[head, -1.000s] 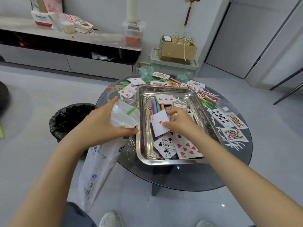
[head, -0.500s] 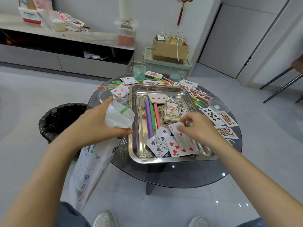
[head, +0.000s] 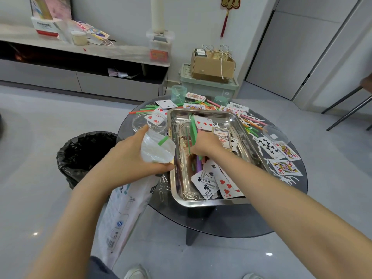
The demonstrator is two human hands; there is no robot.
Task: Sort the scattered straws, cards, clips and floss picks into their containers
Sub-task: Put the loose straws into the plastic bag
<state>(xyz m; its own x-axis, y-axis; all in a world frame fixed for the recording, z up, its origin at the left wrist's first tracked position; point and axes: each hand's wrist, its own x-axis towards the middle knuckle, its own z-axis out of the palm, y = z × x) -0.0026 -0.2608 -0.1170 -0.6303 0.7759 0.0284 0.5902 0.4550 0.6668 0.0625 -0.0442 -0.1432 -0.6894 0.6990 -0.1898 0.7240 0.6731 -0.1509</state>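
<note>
Crinkly clear bag (head: pixel 157 151), slim green straw (head: pixel 193 130)

We see bright, even, diffuse light that casts only faint, soft shadows. Glare streaks the walls of the shiny rectangular steel tray (head: pixel 175 158), and small white highlights dot the glossy pale grey tiled floor (head: pixel 221 258) nearer to us than the tray. Over the tray's middle a green plastic straw (head: pixel 193 130) smears with motion. Right of the tray, the pale grey door (head: pixel 281 49) leans, bent by wide-angle distortion.

The right hand (head: pixel 207 144) moved left from the white playing cards (head: pixel 227 186) and raised a green plastic straw (head: pixel 193 129).
</note>
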